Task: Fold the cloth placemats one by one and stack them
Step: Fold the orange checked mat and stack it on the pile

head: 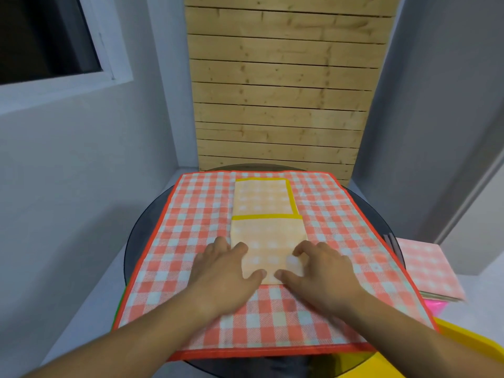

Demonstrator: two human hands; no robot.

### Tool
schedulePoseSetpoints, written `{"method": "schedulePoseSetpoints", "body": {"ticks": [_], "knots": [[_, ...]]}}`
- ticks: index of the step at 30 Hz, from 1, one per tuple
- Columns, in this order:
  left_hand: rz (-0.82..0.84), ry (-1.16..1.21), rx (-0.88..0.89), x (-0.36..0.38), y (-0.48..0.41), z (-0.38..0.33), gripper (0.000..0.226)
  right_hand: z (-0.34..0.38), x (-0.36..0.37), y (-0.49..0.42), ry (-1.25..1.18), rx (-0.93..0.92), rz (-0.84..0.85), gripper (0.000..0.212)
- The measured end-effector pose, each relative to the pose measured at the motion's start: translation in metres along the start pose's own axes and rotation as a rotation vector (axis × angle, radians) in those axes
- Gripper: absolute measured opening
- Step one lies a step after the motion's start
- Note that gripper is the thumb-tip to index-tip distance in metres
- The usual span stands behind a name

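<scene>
Yellow placemat [267,233] on red placemat [341,222], pink stack [431,268] beside; left grip [223,271] flat, right grip [324,271] curled (hold unclear).

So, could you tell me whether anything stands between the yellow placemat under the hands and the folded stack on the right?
Nothing visible does. The left hand and right hand rest on the yellow placemat; toward the stack lies only the flat red checked placemat.

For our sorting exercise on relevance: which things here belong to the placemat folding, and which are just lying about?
Job: yellow-bordered orange checked cloth placemat; red checked cloth placemat beneath; pink checked folded stack; left hand; right hand.
Lying about: yellow plastic object; pale wooden slatted panel; window.
</scene>
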State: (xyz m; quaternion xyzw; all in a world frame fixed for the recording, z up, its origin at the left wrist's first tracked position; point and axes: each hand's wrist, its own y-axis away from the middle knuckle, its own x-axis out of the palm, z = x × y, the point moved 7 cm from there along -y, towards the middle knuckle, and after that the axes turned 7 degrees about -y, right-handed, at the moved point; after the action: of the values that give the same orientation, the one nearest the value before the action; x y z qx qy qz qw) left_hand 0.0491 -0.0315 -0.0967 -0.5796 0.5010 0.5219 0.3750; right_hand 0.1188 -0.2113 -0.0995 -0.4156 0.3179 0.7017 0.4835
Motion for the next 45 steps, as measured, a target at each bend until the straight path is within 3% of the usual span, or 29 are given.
{"method": "schedulePoseSetpoints", "body": {"ticks": [3, 6, 10, 14, 24, 29, 32, 39, 45], "knots": [[-0.029, -0.17, -0.022, 0.01, 0.007, -0.007, 0.069, 0.003, 0.005, 0.004, 0.076, -0.014, -0.055, 0.069], [0.053, -0.205, -0.052, 0.024, 0.008, -0.007, 0.075, 0.004, 0.007, 0.006, 0.1, -0.023, -0.08, 0.071], [0.193, -0.211, -0.045, 0.029, 0.003, 0.001, 0.075, 0.001, 0.009, 0.006, 0.084, -0.018, -0.079, 0.067], [0.231, -0.221, 0.028, 0.022, 0.0, 0.013, 0.064, -0.012, 0.001, 0.005, 0.003, -0.028, -0.026, 0.058], [0.222, -0.092, 0.169, 0.011, -0.003, 0.037, 0.055, -0.041, -0.013, 0.0, -0.141, -0.108, 0.076, 0.036], [0.112, 0.01, 0.292, 0.005, 0.0, 0.027, 0.058, -0.041, -0.014, -0.002, -0.113, -0.12, 0.101, 0.043], [0.151, 0.082, 0.332, 0.008, 0.001, 0.021, 0.065, -0.035, -0.016, 0.001, -0.16, -0.155, 0.047, 0.048], [0.163, 0.094, 0.292, 0.007, -0.004, 0.019, 0.085, 0.0, -0.014, 0.015, -0.169, -0.403, 0.024, 0.036], [0.16, 0.204, 0.267, 0.005, -0.004, 0.021, 0.082, 0.004, -0.013, 0.012, 0.021, -0.502, -0.011, 0.04]]}}
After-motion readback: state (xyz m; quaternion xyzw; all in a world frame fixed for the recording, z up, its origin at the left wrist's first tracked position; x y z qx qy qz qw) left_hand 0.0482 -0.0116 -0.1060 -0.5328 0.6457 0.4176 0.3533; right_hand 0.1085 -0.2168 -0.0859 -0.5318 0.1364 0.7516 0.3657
